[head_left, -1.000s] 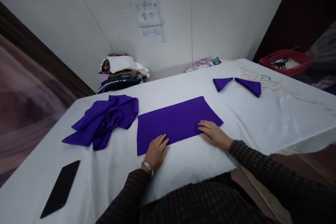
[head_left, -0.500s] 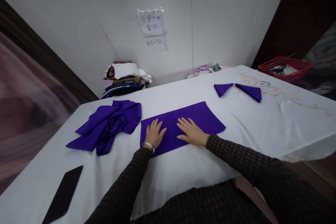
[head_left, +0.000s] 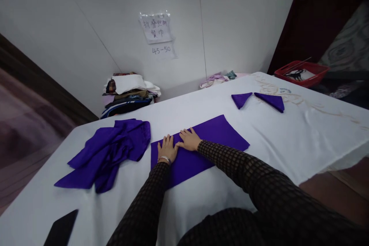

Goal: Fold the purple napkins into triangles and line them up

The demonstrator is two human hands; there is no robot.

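Note:
A purple cloth napkin [head_left: 221, 132], folded into a long rectangle, lies flat on the white-covered table [head_left: 190, 105]. My left hand [head_left: 167, 150], with a bracelet at the wrist, rests open on its left part. Close beside it my right hand [head_left: 190, 139] lies open near the napkin's far edge, the two thumbs about touching. To the left is a loose heap of purple cloth [head_left: 111, 150]. Two small folded purple pieces, a left one [head_left: 241, 99] and a right one [head_left: 271, 101], lie toward the back right with their tips almost meeting.
A dark flat phone-like slab [head_left: 62, 228] lies at the front left. Folded clothes [head_left: 128, 94] are stacked behind the table's far edge, with pastel cloths [head_left: 215, 79] further right. A red basket [head_left: 309, 78] holding black-handled scissors stands at the far right. Handwritten paper signs [head_left: 157, 30] hang on the wall.
My right hand has slid left and toward the far edge of the napkin, up against my left hand. The left hand stays on the napkin's left part. The view has shifted slightly.

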